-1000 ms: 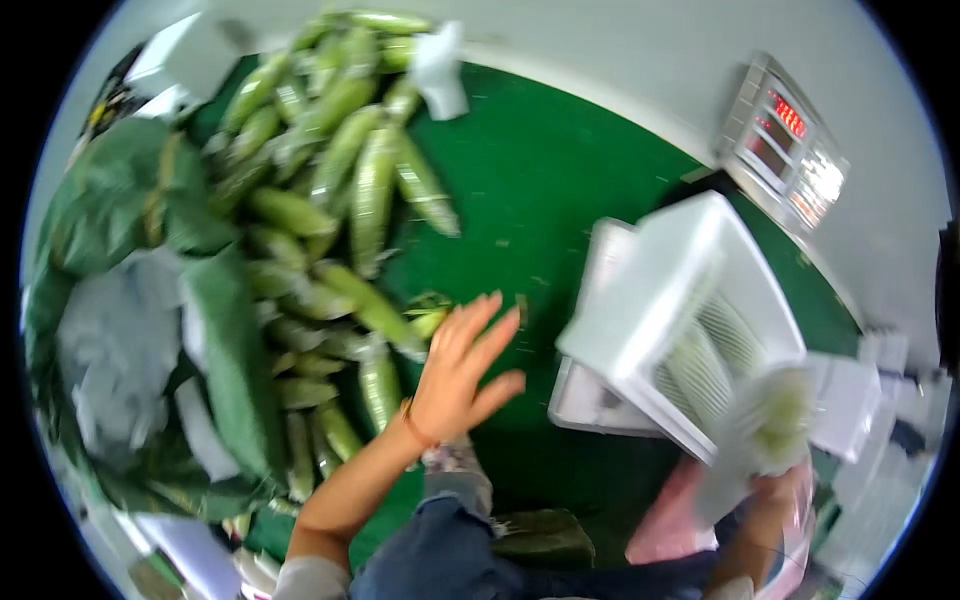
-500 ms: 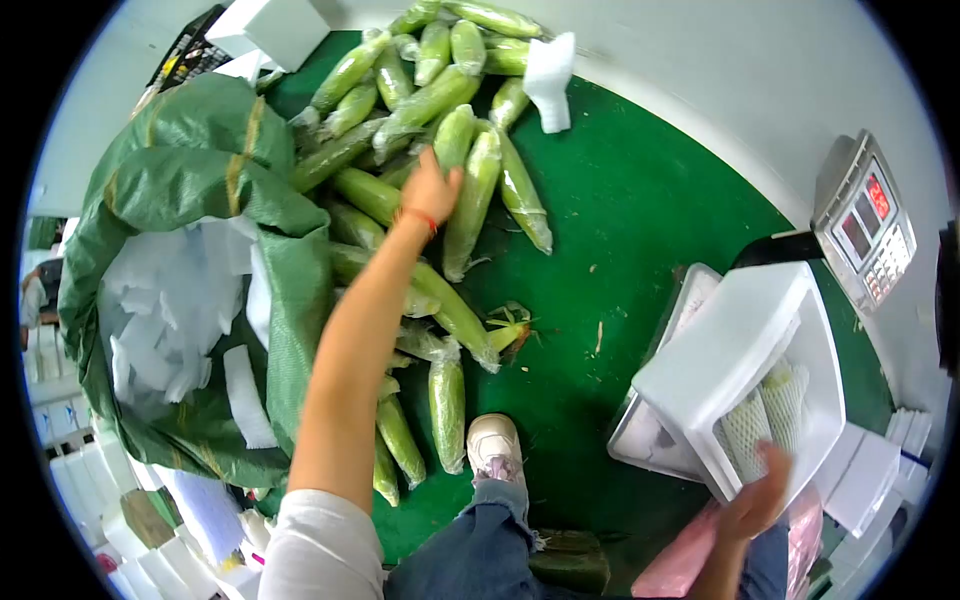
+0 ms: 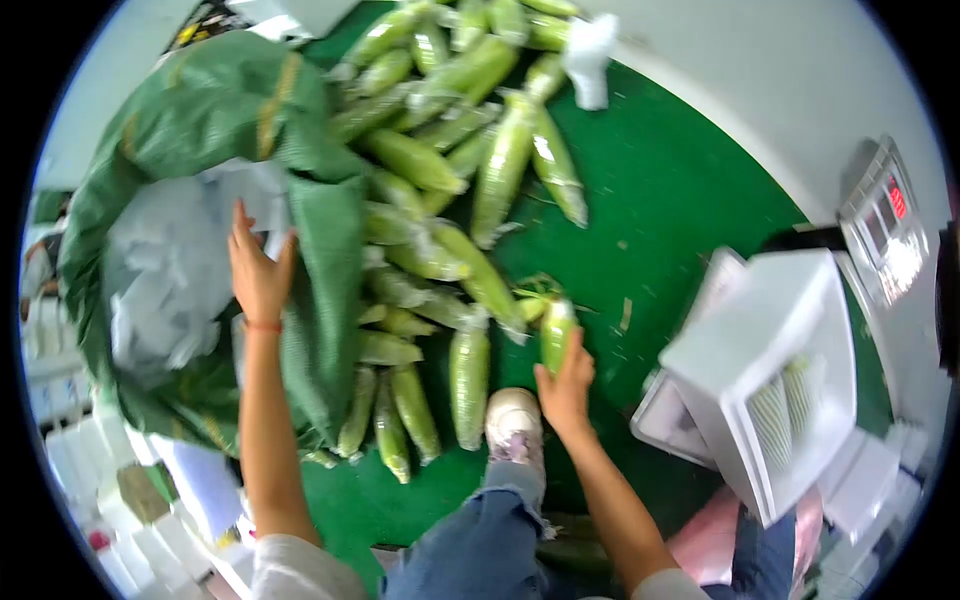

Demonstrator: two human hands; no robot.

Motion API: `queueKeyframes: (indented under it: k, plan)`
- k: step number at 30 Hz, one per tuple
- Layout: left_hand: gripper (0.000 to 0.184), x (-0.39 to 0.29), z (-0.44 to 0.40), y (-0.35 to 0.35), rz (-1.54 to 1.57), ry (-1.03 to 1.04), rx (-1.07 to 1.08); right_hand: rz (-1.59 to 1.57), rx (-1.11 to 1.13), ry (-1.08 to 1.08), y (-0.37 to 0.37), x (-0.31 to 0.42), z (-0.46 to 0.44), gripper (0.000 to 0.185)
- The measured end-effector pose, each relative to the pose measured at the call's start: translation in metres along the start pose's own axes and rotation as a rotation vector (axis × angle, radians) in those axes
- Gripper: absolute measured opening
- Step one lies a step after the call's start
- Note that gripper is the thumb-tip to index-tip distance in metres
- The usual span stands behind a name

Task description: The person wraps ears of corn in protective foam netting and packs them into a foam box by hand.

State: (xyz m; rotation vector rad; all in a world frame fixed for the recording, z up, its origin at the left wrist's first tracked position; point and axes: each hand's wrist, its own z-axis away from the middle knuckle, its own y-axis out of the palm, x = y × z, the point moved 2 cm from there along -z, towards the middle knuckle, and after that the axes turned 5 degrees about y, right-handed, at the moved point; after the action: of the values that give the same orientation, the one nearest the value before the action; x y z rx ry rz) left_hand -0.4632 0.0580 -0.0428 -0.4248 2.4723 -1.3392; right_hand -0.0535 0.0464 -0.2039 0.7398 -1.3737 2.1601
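My left hand (image 3: 262,268) reaches over the mouth of a large green woven sack (image 3: 325,240), fingers apart and nothing in them, above the white foam pieces (image 3: 165,275) inside. My right hand (image 3: 567,385) is closed around the lower end of a plastic-wrapped corn cob (image 3: 557,335) above the green surface (image 3: 650,200). Between the sack and that cob lies a pile of wrapped green corn cobs (image 3: 470,365). A white foam box (image 3: 800,350) at the right holds cobs in white netting (image 3: 770,420).
A digital scale (image 3: 885,225) with red digits is at the right, its pan (image 3: 670,425) partly under the foam box. A white foam sleeve (image 3: 590,60) lies at the top. My shoe (image 3: 513,415) shows at the bottom centre. Pink plastic (image 3: 705,545) lies at lower right.
My left hand has moved from the corn pile to the sack's opening. My right hand has left the foam box and now holds a wrapped cob. The view has shifted.
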Motion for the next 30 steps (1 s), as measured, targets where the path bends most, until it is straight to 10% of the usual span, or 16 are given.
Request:
queueKeyframes:
  k: [2,4,8,9,11,17,20,21,25,28,30]
  plan:
    - [0.062,0.041,-0.011,0.045,0.054,-0.279,0.357,0.273,-0.025,-0.085,-0.015,0.015,0.004,0.073]
    - [0.053,0.009,-0.015,0.023,0.424,-0.186,0.031,0.025,-0.086,-0.152,-0.049,0.018,0.001,0.064]
    - [0.039,-0.183,0.044,-0.077,1.282,-0.481,-0.032,-1.425,0.405,0.039,-0.115,0.054,-0.005,0.080]
    - [0.034,-0.196,0.049,-0.067,1.314,-0.224,0.298,-1.464,0.511,0.077,-0.116,0.061,-0.005,0.087]
    - [0.016,-0.237,0.094,-0.028,1.560,-0.496,0.965,-1.360,0.572,0.117,-0.123,0.094,0.006,0.094]
    - [0.009,-0.241,0.198,0.006,0.943,0.255,0.664,-1.382,0.518,0.735,-0.068,0.019,0.072,0.032]
    - [0.015,-0.231,0.239,0.019,1.466,-0.764,1.090,-0.831,0.318,0.270,-0.048,-0.020,0.091,0.022]
    - [0.017,-0.240,0.236,0.013,1.965,-1.298,1.001,-1.099,0.309,0.554,-0.036,-0.048,0.091,0.025]
    - [0.021,-0.256,0.205,-0.014,1.785,-1.000,1.657,-1.548,0.386,0.764,-0.080,-0.013,0.056,0.025]
    - [0.030,-0.227,0.199,0.037,1.267,-0.914,1.426,-0.573,0.494,0.179,-0.081,-0.023,0.020,0.036]
    - [0.041,-0.232,0.182,0.067,0.742,-0.314,1.093,-0.272,0.386,0.056,-0.061,-0.032,-0.011,0.038]
